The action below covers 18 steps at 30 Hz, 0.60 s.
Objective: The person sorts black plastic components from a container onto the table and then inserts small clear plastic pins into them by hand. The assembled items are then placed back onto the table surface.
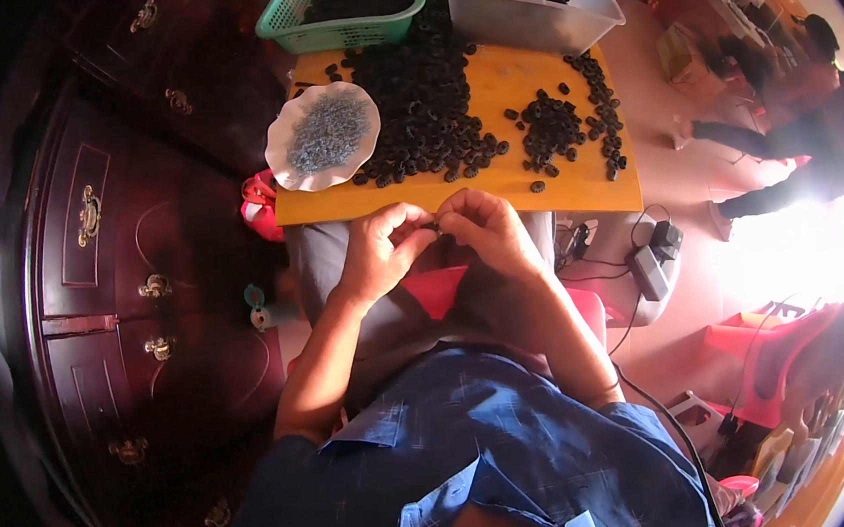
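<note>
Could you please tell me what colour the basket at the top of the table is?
The basket is green, seen best in the head view.

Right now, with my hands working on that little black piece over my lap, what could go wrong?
The small black part is pinched between your left hand and right hand past the edge of the yellow board, so a slip would likely drop it into your lap or onto the floor. The white scalloped dish of tiny metal pieces overhangs the board's left edge; a nudge might tip it.
</note>
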{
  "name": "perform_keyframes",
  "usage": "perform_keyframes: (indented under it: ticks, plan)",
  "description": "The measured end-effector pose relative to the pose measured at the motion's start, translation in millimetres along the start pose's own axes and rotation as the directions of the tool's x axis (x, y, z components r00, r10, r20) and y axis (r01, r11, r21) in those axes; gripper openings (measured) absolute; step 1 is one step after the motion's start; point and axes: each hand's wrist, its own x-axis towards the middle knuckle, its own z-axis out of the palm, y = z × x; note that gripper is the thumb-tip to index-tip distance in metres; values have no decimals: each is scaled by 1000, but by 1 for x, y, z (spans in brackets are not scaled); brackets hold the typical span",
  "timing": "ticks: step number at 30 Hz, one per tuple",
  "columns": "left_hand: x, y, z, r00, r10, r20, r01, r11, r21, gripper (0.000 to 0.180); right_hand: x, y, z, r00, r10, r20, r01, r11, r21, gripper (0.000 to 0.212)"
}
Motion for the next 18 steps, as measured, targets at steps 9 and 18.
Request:
perform_keyframes:
  ticks: [9,18]
  plan:
    - [-2,-6,3,999,-29,12,30,998,-62,15,-4,3,-4,999,20,37,-20,1000,-14,12]
    - [-1,-1,3,999,-15,29,17,998,-64,15,-1,5,-6,990,33,139,-58,982,179,13]
